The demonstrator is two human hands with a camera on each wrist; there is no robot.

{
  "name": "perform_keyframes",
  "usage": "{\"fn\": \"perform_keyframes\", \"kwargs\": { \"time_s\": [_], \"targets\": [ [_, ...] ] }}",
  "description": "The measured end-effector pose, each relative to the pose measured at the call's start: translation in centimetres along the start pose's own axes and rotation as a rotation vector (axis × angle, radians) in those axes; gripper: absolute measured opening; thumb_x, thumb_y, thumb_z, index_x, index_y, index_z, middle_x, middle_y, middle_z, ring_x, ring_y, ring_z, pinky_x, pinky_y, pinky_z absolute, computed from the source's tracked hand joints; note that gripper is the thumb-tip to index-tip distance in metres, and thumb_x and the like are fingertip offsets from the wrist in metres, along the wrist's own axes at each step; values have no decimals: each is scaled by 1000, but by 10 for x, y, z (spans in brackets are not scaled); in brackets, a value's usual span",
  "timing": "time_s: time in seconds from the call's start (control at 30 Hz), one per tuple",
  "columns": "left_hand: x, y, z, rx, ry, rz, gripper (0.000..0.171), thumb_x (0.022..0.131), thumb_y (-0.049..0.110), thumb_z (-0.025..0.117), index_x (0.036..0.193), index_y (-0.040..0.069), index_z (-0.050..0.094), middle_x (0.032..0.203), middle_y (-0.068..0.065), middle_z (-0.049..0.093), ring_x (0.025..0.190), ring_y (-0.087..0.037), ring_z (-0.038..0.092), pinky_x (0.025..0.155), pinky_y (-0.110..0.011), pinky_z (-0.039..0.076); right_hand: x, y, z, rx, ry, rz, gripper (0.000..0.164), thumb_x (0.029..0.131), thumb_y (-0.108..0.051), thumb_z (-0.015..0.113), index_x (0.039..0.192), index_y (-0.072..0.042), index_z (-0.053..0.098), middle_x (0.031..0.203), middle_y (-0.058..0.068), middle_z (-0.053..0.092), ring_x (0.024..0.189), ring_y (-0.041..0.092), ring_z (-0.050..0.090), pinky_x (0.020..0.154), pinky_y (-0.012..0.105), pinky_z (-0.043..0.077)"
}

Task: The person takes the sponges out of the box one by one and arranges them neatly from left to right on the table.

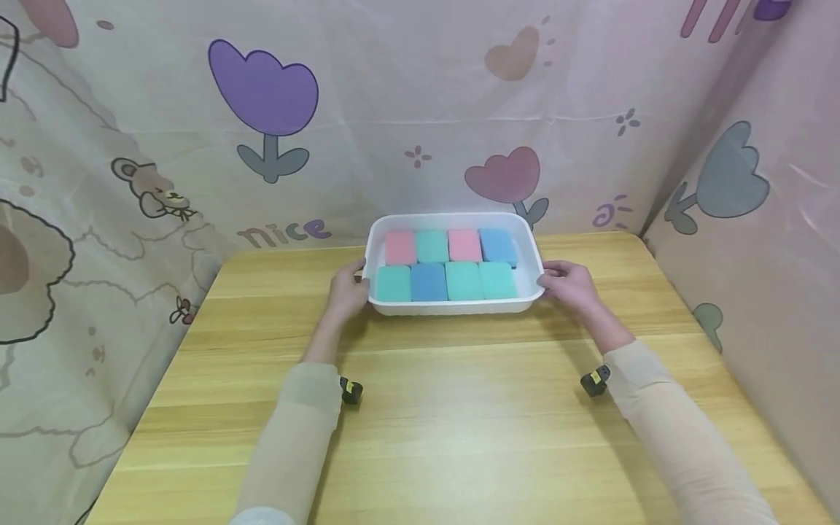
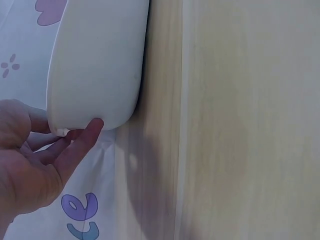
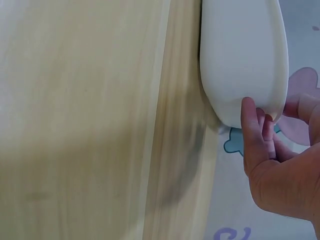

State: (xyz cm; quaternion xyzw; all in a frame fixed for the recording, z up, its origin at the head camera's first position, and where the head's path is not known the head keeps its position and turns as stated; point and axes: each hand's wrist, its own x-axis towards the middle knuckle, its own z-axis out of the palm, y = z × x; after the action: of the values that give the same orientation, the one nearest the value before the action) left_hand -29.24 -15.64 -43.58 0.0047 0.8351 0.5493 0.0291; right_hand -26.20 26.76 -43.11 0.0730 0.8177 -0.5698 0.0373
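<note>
A white rectangular tray (image 1: 453, 308) stands at the far side of the table, holding two rows of sponge-like blocks in pink, green and blue. My left hand (image 1: 348, 290) pinches its left end, the thumb at the rim and the fingers against the outer wall. On the opposite end, my right hand (image 1: 569, 286) grips the rim in the same way. In the left wrist view, fingertips (image 2: 95, 125) press the tray's outside near a rounded corner. The right wrist view shows a fingertip (image 3: 248, 104) against the white wall. Inside are a pink block (image 1: 400, 248) and a blue block (image 1: 429, 282).
The wooden table (image 1: 446, 408) reaches from the near side to a patterned curtain (image 1: 367, 87) right behind the tray. More curtain (image 1: 774, 277) hangs along the right edge. A small black device (image 1: 351, 391) is worn at each wrist.
</note>
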Motion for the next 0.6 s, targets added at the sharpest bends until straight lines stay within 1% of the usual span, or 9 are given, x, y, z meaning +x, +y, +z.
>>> {"fn": "perform_keyframes", "kwargs": {
  "time_s": [0.13, 0.3, 0.4, 0.47, 0.6],
  "targets": [
    [1, 1, 2, 15, -1, -3, 58, 102, -1, 46, 158, -4, 34, 159, -24, 42, 124, -44, 62, 81, -37, 65, 0, 0, -1, 12, 4, 11, 59, 94, -5, 61, 148, 12, 45, 137, 33, 55, 78, 7, 67, 96, 46, 59],
    [-1, 3, 3, 59, -6, 8, 57, 104, 0, 46, 159, -5, 32, 161, -23, 40, 129, -43, 59, 94, -42, 61, 0, 1, -1, 10, 6, 8, 59, 94, -5, 60, 148, 12, 45, 137, 32, 55, 82, 10, 67, 97, 47, 58],
    [-2, 3, 3, 82, -2, 10, 56, 105, 2, 47, 159, -4, 32, 161, -23, 40, 130, -42, 58, 98, -44, 59, 0, 2, 0, -6, 16, -6, 58, 95, -5, 61, 148, 12, 46, 136, 32, 55, 86, 13, 66, 94, 43, 60],
    [-2, 3, 3, 91, 0, 13, 56, 105, 3, 48, 159, -4, 33, 161, -23, 40, 129, -42, 58, 98, -45, 59, 0, 3, 1, -29, 29, -16, 57, 95, -6, 62, 148, 11, 47, 135, 30, 55, 91, 16, 65, 91, 38, 61],
    [-1, 1, 3, 111, 3, 27, 56, 105, 3, 49, 158, -5, 34, 160, -24, 40, 129, -42, 58, 99, -46, 58, -1, 3, 2, -103, 55, -43, 58, 96, -8, 62, 150, 8, 47, 135, 28, 57, 104, 28, 66, 87, 34, 62]
  ]
}}
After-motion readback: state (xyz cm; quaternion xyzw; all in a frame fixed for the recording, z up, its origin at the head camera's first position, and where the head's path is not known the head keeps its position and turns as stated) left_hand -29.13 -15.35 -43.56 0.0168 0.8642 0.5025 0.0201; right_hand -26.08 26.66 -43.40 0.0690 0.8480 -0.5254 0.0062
